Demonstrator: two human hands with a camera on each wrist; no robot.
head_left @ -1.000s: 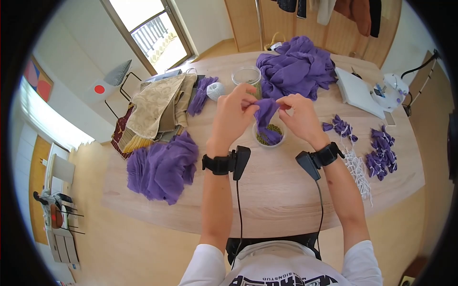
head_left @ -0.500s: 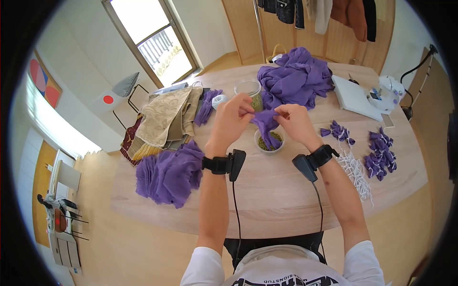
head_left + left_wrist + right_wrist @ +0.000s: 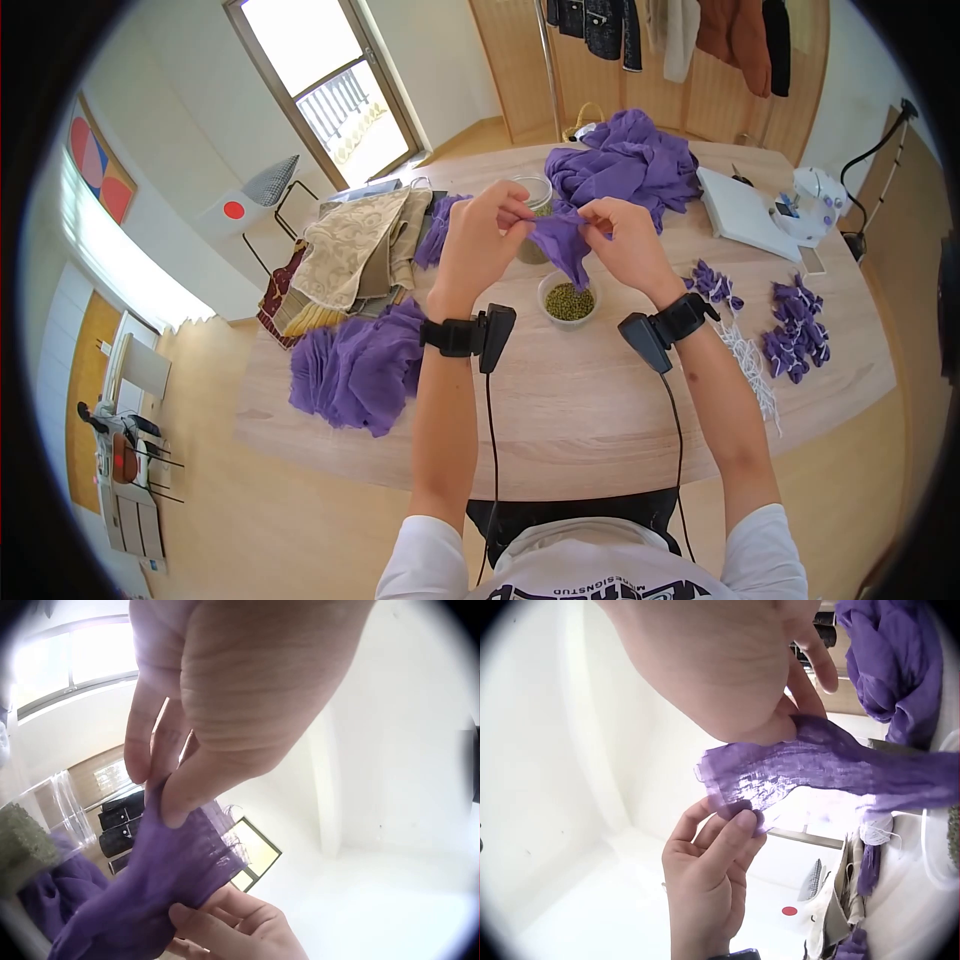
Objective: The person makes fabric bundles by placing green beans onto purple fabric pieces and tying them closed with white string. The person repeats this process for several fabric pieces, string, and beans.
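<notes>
A piece of thin purple cloth (image 3: 563,245) is stretched between both hands, its frayed edge showing in the left wrist view. My left hand (image 3: 482,240) pinches one top corner between thumb and fingers. At the other corner, my right hand (image 3: 630,245) pinches the cloth (image 3: 780,769) the same way. The middle sags into a point over the far side of a clear round bowl (image 3: 568,323). Small green beans (image 3: 571,299) lie in that bowl. Just behind the cloth stands a clear jar (image 3: 533,251) with green contents, partly hidden by it.
Behind lies a heap of purple fabric (image 3: 620,165); another purple pile (image 3: 360,370) is at left beside folded beige fabrics (image 3: 350,250). On the right are tied purple bundles (image 3: 797,330), white strings (image 3: 746,365) and a sewing machine (image 3: 815,205). A white ball of string (image 3: 876,829) shows in the right wrist view.
The cloth's hanging end has come up from inside the bowl to above its far side, uncovering the beans. Both hands have spread the cloth wider between them.
</notes>
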